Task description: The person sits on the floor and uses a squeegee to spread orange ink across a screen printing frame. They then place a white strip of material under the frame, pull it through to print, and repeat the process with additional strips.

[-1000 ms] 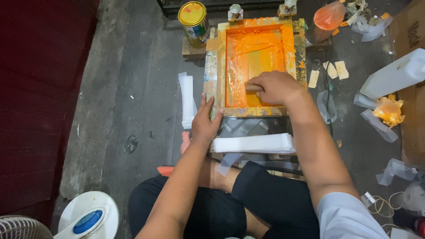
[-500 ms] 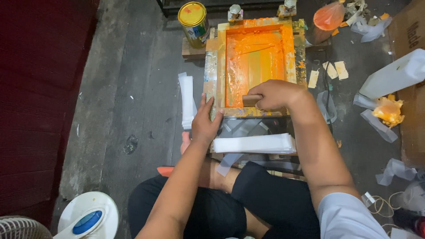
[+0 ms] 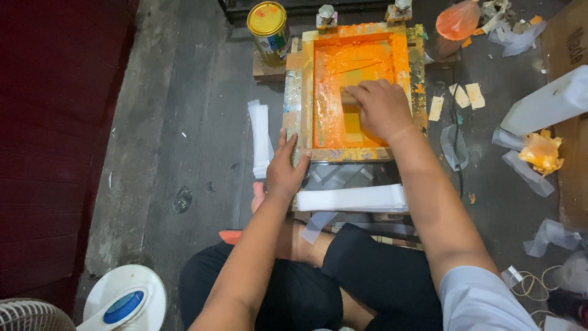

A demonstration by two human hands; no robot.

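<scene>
Head view: your right hand (image 3: 383,109) curls over squeegee (image 3: 348,97) inside printing screen frame (image 3: 355,89); mesh slick with wet orange ink, frame rim paint-crusted; squeegee mostly hidden under fingers. Your left hand (image 3: 286,168) lies flat, fingers spread, pressing frame's near-left corner; grips nothing. White strip stack (image 3: 352,198) lies just below frame; second stack (image 3: 260,138) at left. Yellow-lidded tin (image 3: 268,24) stands beyond frame; fan base (image 3: 125,300) cut off at bottom edge.

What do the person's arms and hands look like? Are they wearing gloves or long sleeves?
No gloves: the left hand and the right hand are both bare, with no rings or watch showing. Both forearms are uncovered. The right arm has a short light grey-blue sleeve near the shoulder. The left arm's sleeve is out of view.
</scene>
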